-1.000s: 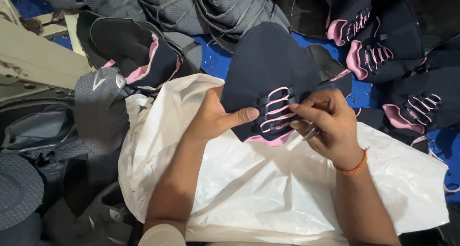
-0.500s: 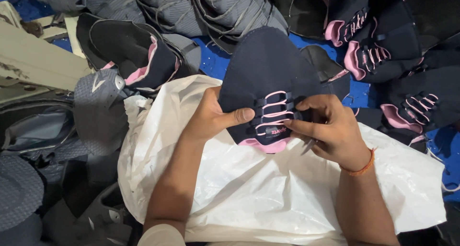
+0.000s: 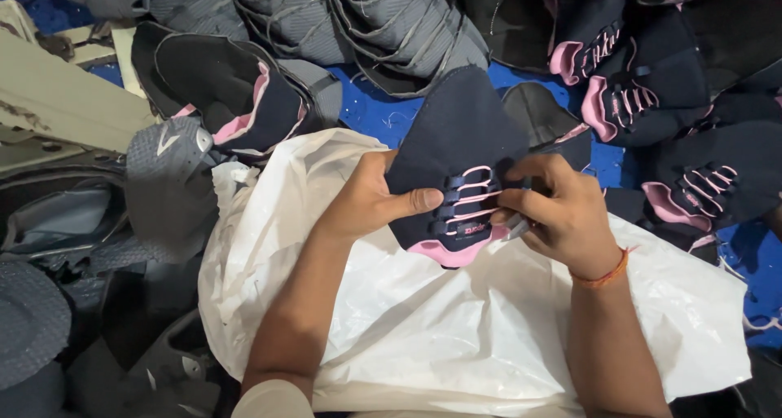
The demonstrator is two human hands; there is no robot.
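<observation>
The navy shoe upper [image 3: 460, 153] with pink laces [image 3: 468, 200] is held in the middle of the view, above a white plastic sack [image 3: 423, 328]. The left hand [image 3: 366, 202] grips its edge from 9 o'clock, thumb across the laces. The right hand [image 3: 558, 214] pinches the laces from 3 o'clock. More navy-pink uppers [image 3: 652, 100] lie at 2 o'clock, grey uppers [image 3: 358, 19] at 12 o'clock.

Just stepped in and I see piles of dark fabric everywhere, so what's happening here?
A person holds a dark navy shoe upper with pink trim over a white plastic sack. The left hand grips its edge, thumb across the pink lace. The right hand pinches at the lace end, with something small between its fingers that I cannot make out. More navy and pink uppers lie to the right, grey ones above.
</observation>
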